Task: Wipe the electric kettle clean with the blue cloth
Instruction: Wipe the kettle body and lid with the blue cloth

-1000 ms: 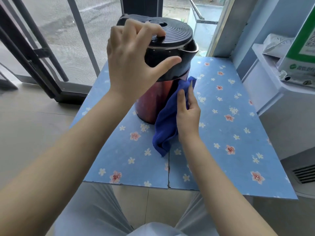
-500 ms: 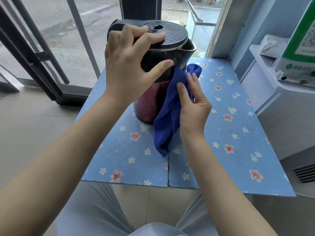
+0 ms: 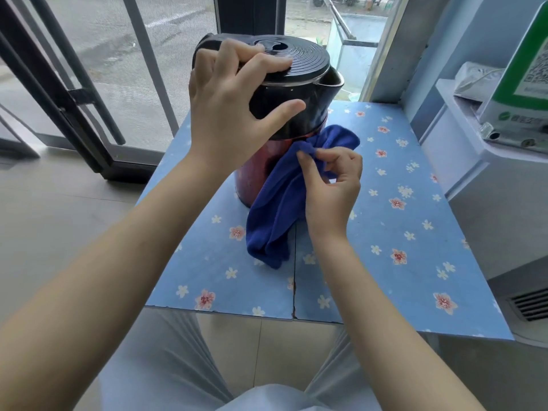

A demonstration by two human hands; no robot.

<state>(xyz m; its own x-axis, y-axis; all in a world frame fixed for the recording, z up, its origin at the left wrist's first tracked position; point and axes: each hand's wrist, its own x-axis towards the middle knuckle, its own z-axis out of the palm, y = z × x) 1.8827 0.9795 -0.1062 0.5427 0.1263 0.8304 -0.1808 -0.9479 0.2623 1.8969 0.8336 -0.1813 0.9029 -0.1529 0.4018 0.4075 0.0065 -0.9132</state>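
Head view — kettle point(image 3: 296, 93) lid-shut, cloth point(image 3: 278, 209) alongside

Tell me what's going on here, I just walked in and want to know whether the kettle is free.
Not yet: a person is wiping the electric kettle, which stands on the flowered blue table. The left hand grips its black lid and upper rim to steady it. The right hand pinches the blue cloth against the red body just under the black band, with the rest of the cloth draping down onto the table.

right hand point(image 3: 332, 188) fingers point(image 3: 305, 161) now pinching cloth point(image 3: 275, 209)
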